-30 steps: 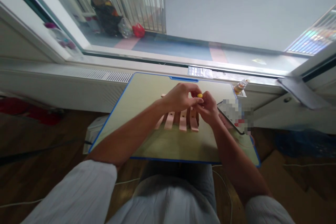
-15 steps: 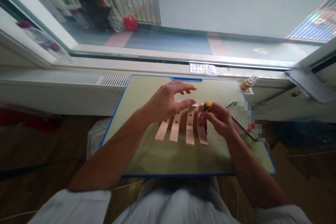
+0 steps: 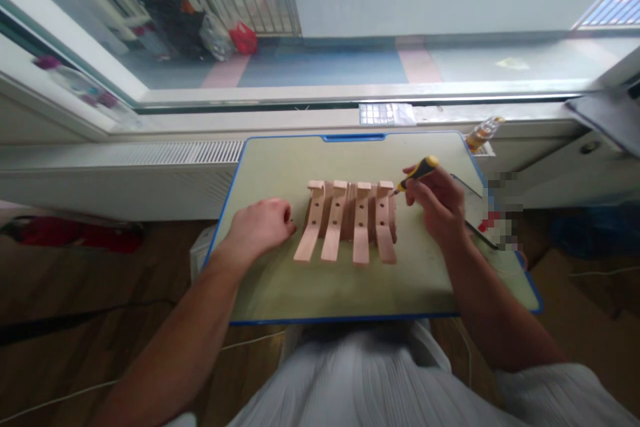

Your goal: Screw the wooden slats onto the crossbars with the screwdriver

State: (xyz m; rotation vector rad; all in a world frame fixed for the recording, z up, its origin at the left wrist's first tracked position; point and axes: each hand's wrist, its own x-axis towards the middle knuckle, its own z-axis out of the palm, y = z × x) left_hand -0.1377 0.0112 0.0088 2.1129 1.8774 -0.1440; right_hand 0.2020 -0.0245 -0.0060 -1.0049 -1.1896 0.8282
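Gripping a yellow-and-black screwdriver point(image 3: 421, 171) between thumb and fingers, the right hand point(image 3: 444, 200) held it slanted, handle high, tip down and to the left; whether the tip touched wood could not be told. The wooden piece point(image 3: 349, 221) lay on the table point(image 3: 300, 297) just left of that grip, between the two hands; on its other side was the left hand point(image 3: 260, 225), fingers curled inward, though whether they pinched anything small could not be made out.

As for progress, four strips point(image 3: 335, 213) lay across the backing board point(image 3: 349, 207), apparently all set in position; each bore two dark spots point(image 3: 361, 207), too small to tell as screw heads or bare holes, so what was left to do could not be judged.

The wood looked pale and pinkish; the strips ran side by side with gaps between them, their far ends turned up in short hooks, their near ends reaching past the board; the rightmost strip lay nearest the grip.
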